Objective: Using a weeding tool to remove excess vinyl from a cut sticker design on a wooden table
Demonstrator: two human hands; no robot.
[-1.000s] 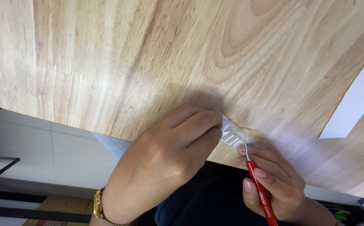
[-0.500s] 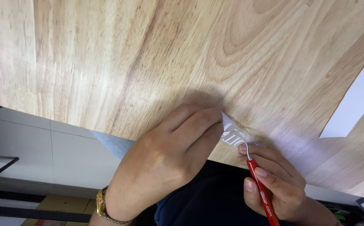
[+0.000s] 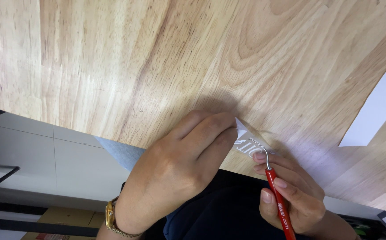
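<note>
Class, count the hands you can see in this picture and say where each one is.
2. The left hand presses a small clear sheet at the wooden table edge; the right hand holds a red-handled hook tool beside it.

Small clear sticker sheet [image 3: 249, 143] with white lettering, flat on the wooden tabletop [image 3: 157, 62] near its front edge, one white corner lifted. White paper strip [image 3: 376, 109], long and narrow, lying at the table's right side. Brown cardboard box [image 3: 64, 218] on the floor, lower left, partly hidden
</note>
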